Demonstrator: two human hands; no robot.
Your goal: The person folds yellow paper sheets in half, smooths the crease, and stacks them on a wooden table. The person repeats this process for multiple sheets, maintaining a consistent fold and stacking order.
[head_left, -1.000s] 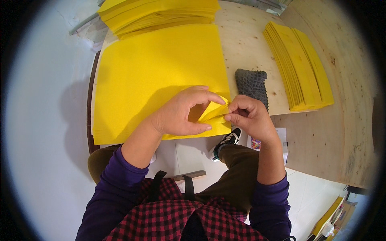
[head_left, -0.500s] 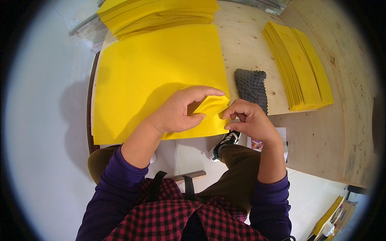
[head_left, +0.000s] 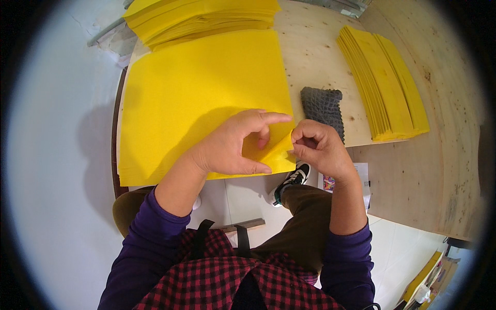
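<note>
A broad stack of yellow felt-like sheets (head_left: 201, 72) lies flat in front of me, its near edge by my knees. At its near right corner my right hand (head_left: 323, 147) pinches the lifted, curled corner of a yellow sheet (head_left: 280, 147) between thumb and fingers. My left hand (head_left: 232, 142) rests over the sheets just left of that corner. Its thumb and index finger are spread apart around the curl, and nothing is gripped between them. How many sheets the pinch takes up cannot be made out.
A crumpled grey textured cloth (head_left: 323, 108) lies on the wooden table (head_left: 310, 44), right of the stack. Folded yellow pieces (head_left: 385, 85) stand in a row farther right, beside a wooden panel (head_left: 434, 170). Another yellow pile (head_left: 206, 20) sits at the back.
My right hand has closed on the sheet corner and pulled it up into a curl. My left thumb has shifted slightly right and down, and its fingers have let the corner go.
</note>
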